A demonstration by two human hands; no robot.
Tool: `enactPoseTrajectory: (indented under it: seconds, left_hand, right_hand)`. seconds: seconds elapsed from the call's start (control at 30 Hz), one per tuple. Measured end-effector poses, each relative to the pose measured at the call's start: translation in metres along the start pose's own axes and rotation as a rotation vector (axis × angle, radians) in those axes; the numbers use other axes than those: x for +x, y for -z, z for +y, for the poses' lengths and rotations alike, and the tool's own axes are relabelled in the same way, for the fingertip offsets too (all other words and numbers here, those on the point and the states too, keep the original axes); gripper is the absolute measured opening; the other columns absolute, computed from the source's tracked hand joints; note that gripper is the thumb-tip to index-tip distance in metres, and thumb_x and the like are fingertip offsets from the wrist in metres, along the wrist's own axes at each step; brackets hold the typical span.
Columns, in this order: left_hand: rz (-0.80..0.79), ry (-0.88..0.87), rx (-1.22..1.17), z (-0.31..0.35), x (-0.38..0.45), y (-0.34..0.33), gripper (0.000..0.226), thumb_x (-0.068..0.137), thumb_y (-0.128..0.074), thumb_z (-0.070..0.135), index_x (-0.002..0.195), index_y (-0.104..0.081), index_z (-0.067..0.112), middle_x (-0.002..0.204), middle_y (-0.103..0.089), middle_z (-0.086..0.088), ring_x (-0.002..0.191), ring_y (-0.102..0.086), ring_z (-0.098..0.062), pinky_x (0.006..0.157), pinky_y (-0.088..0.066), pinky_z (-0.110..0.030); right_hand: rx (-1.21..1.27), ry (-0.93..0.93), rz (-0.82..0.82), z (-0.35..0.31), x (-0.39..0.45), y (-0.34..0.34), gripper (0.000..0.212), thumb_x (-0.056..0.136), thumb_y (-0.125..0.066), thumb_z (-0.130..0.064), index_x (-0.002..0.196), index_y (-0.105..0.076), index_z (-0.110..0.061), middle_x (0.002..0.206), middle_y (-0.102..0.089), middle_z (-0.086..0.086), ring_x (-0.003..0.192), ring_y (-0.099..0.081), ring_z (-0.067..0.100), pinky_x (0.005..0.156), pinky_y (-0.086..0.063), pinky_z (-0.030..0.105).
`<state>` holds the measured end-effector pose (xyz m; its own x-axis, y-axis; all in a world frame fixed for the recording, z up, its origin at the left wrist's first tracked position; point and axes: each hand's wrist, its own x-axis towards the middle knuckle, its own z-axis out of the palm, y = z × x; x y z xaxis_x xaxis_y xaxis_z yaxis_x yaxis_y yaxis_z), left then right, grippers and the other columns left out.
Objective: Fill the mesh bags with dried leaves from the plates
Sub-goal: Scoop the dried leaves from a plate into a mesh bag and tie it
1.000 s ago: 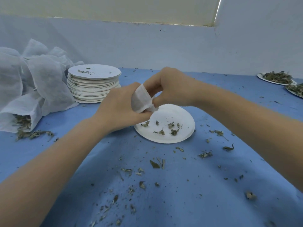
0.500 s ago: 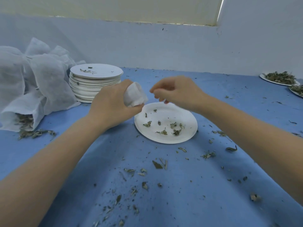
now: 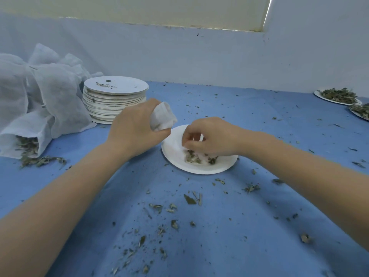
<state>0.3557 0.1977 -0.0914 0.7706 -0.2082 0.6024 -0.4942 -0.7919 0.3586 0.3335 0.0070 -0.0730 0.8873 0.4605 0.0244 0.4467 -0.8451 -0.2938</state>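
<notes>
Fingers of right hand (image 3: 209, 139) curled, pinching leaves (image 3: 192, 156) on plate (image 3: 173, 154); left hand (image 3: 133, 130) grips bag (image 3: 162, 117) above worktop (image 3: 219, 226).

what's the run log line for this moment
left hand: holds bag | right hand: gathering leaves on plate

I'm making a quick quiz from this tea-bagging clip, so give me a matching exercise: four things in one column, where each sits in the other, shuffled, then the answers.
Things:
1. small mesh bag
2. stack of empty paper plates
3. plate heaped with dried leaves
4. pile of large mesh bags

Places:
A. far right edge of the table
B. far left, one spilling leaves onto the cloth
C. held in the left hand
D. behind the left hand, beside the bag pile

Pairs: 1-C, 2-D, 3-A, 4-B
</notes>
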Motion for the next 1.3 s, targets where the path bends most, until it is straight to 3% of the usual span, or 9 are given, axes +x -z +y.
enactPoseTrajectory:
  seconds: [0.1, 0.27, 0.4, 0.5, 0.63, 0.83, 1.07, 1.23, 1.3]
  left_hand:
    - [-0.009, -0.003, 0.022, 0.001, -0.001, 0.0, 0.036, 0.074, -0.071, 0.035, 0.103, -0.058, 0.018, 0.079, -0.055, 0.003, 0.073, -0.047, -0.023, 0.062, -0.035, -0.03]
    - [-0.038, 0.0, 0.018, 0.002, -0.002, 0.0, 0.04, 0.073, -0.07, 0.036, 0.108, -0.057, 0.02, 0.087, -0.062, -0.003, 0.076, -0.046, -0.022, 0.064, -0.037, -0.032]
    - [-0.075, -0.001, 0.026, 0.003, -0.002, 0.0, 0.042, 0.073, -0.068, 0.038, 0.11, -0.056, 0.021, 0.09, -0.063, -0.004, 0.081, -0.052, -0.026, 0.066, -0.042, -0.034]
    - [-0.094, -0.011, 0.037, 0.004, -0.003, 0.0, 0.042, 0.074, -0.068, 0.037, 0.111, -0.056, 0.022, 0.092, -0.064, -0.004, 0.083, -0.054, -0.027, 0.066, -0.04, -0.032]
    - [-0.094, -0.008, 0.043, 0.004, -0.002, 0.0, 0.04, 0.074, -0.068, 0.036, 0.11, -0.056, 0.022, 0.093, -0.064, -0.004, 0.085, -0.054, -0.029, 0.067, -0.04, -0.033]
    - [-0.095, -0.02, 0.037, 0.003, -0.003, -0.001, 0.04, 0.074, -0.067, 0.037, 0.11, -0.057, 0.023, 0.093, -0.064, -0.003, 0.084, -0.053, -0.026, 0.065, -0.039, -0.032]
    - [-0.106, -0.028, 0.03, 0.004, -0.003, -0.002, 0.041, 0.074, -0.066, 0.037, 0.111, -0.056, 0.023, 0.096, -0.064, -0.002, 0.087, -0.055, -0.027, 0.068, -0.04, -0.032]
    - [-0.11, -0.01, 0.036, 0.005, -0.005, -0.003, 0.041, 0.073, -0.065, 0.038, 0.11, -0.057, 0.026, 0.096, -0.064, 0.003, 0.089, -0.055, -0.026, 0.067, -0.036, -0.03]
    - [-0.115, -0.027, 0.048, 0.006, -0.006, -0.003, 0.04, 0.072, -0.067, 0.038, 0.109, -0.057, 0.027, 0.094, -0.063, 0.006, 0.088, -0.056, -0.025, 0.065, -0.033, -0.028]
  right_hand:
    - [0.038, 0.062, 0.028, -0.006, -0.005, -0.008, 0.015, 0.092, -0.053, -0.032, 0.101, -0.063, -0.025, 0.103, -0.055, -0.008, 0.096, -0.05, 0.008, 0.085, -0.038, 0.02]
    - [-0.072, 0.168, 0.053, -0.002, -0.026, -0.011, 0.009, 0.089, -0.054, -0.017, 0.091, -0.063, -0.015, 0.094, -0.058, -0.002, 0.087, -0.05, 0.012, 0.079, -0.039, 0.019]
    - [0.023, -0.057, 0.088, 0.011, -0.038, 0.006, 0.017, 0.089, -0.048, -0.049, 0.1, -0.057, -0.04, 0.102, -0.049, -0.013, 0.088, -0.051, 0.003, 0.075, -0.038, 0.021]
    - [-0.093, -0.241, -0.003, 0.009, -0.036, 0.001, 0.031, 0.088, -0.034, -0.063, 0.108, -0.049, -0.045, 0.107, -0.042, -0.006, 0.089, -0.051, 0.012, 0.073, -0.034, 0.028]
    - [-0.049, -0.158, -0.022, -0.005, -0.032, -0.009, 0.029, 0.091, -0.041, -0.054, 0.109, -0.052, -0.035, 0.108, -0.042, -0.005, 0.096, -0.051, 0.015, 0.085, -0.039, 0.03]
    - [-0.133, -0.129, -0.037, 0.0, -0.037, -0.005, 0.031, 0.086, -0.05, -0.057, 0.115, -0.051, -0.047, 0.115, -0.035, -0.01, 0.091, -0.047, 0.01, 0.076, -0.03, 0.022]
    - [0.044, 0.014, 0.164, -0.004, -0.041, -0.018, 0.015, 0.088, -0.064, -0.023, 0.101, -0.073, -0.021, 0.099, -0.061, -0.009, 0.069, -0.047, -0.01, 0.071, -0.034, 0.004]
    - [0.031, -0.023, 0.183, -0.011, -0.041, -0.019, 0.017, 0.091, -0.058, -0.013, 0.098, -0.075, -0.015, 0.095, -0.071, 0.003, 0.079, -0.056, 0.012, 0.078, -0.042, 0.018]
    - [0.115, -0.071, 0.24, -0.011, -0.038, -0.008, 0.015, 0.089, -0.061, -0.014, 0.093, -0.075, -0.017, 0.081, -0.07, -0.006, 0.078, -0.059, 0.004, 0.075, -0.044, 0.016]
